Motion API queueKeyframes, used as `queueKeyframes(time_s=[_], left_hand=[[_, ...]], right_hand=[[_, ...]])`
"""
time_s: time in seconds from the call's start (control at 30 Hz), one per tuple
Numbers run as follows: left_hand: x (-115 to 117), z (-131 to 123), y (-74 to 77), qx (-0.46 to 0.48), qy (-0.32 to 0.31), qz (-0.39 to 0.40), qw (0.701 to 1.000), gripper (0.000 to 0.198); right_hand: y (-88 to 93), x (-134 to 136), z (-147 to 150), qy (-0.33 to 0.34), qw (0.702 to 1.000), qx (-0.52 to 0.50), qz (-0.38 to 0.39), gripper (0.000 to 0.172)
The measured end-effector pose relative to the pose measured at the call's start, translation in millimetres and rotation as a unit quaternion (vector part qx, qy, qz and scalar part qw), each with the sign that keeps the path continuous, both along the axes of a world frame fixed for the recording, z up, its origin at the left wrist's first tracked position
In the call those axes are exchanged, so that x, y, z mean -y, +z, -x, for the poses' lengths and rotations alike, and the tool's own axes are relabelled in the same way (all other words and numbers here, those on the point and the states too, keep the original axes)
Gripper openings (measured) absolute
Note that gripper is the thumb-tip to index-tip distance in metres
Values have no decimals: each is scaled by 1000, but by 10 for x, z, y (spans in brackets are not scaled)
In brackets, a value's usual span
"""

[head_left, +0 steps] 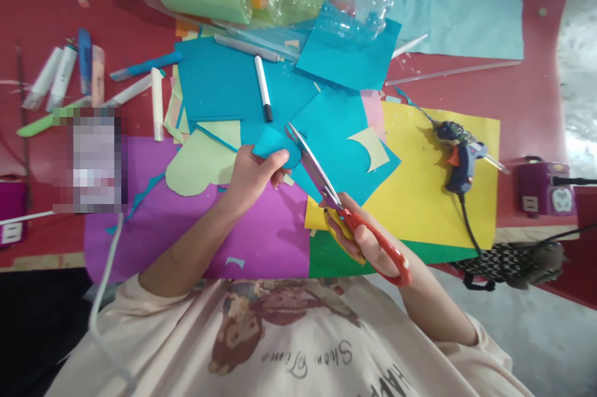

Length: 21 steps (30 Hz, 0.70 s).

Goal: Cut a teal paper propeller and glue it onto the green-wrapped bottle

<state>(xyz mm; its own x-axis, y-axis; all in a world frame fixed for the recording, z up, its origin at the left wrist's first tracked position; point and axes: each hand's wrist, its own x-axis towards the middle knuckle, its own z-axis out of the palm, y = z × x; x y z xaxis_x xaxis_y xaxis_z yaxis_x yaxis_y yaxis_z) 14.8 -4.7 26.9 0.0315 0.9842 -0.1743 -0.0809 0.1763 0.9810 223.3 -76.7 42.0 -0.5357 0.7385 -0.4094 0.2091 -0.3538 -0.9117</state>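
The left hand [255, 174] pinches a small blue paper [268, 140] between its fingers [278, 158], over the desk [41, 5]. The right hand [368, 241] wraps its fingers around red-and-yellow scissors [330, 198], blades right by the paper.

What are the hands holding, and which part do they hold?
The right hand holds scissors by the handles; the left hand pinches a small blue paper by its near edge.

The way over the yellow paper [410, 185] lies open between the scissors [332, 198] and the glue gun [461, 170].
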Motion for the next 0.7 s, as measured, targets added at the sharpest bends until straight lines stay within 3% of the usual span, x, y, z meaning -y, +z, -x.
queueKeyframes(time_s=[0.13,0.37,0.7], left_hand=[[3,8,5,-18,-2,14,1000,26],[8,19,-2,-37,3,35,999,25],[8,18,-13,-39,2,36,999,26]], right_hand=[[30,-23,-26,-8,999,-16,32,74],[7,-41,-100,13,999,-28,32,62],[-22,-24,-131,8,999,-12,35,71]])
